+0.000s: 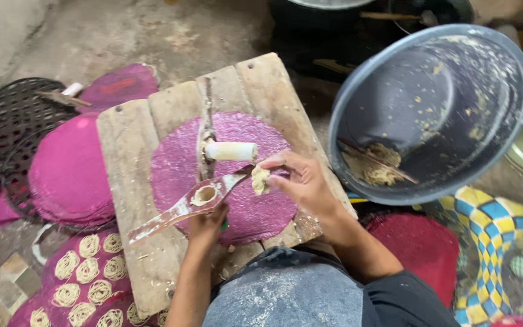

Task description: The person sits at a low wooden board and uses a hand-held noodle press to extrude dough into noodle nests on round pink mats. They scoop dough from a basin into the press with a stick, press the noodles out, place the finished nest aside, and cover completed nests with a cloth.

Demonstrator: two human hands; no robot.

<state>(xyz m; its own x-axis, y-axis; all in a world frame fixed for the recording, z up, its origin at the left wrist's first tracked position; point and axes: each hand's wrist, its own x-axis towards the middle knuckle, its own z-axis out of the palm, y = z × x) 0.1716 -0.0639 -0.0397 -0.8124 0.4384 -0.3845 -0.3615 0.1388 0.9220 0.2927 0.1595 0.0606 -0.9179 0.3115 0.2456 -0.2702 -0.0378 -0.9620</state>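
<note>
My left hand (206, 223) grips from below a reddish press lever (180, 210) with a round hole filled with dough. Its white cylindrical plunger (231, 151) lies tipped back over a round purple woven mat (249, 209). My right hand (298, 178) pinches a lump of pale yellow dough (260, 180) just right of the press hole. The mat rests on a worn wooden board (134, 163).
A large grey basin (497, 85) with dough scraps and a stick tilts at the right. Stacked pink mats (68, 169) lie left, one at lower left carrying several noodle coils (89, 272). A dark mesh rack (13, 115) is far left, a checkered yellow-blue mat (491, 230) lower right.
</note>
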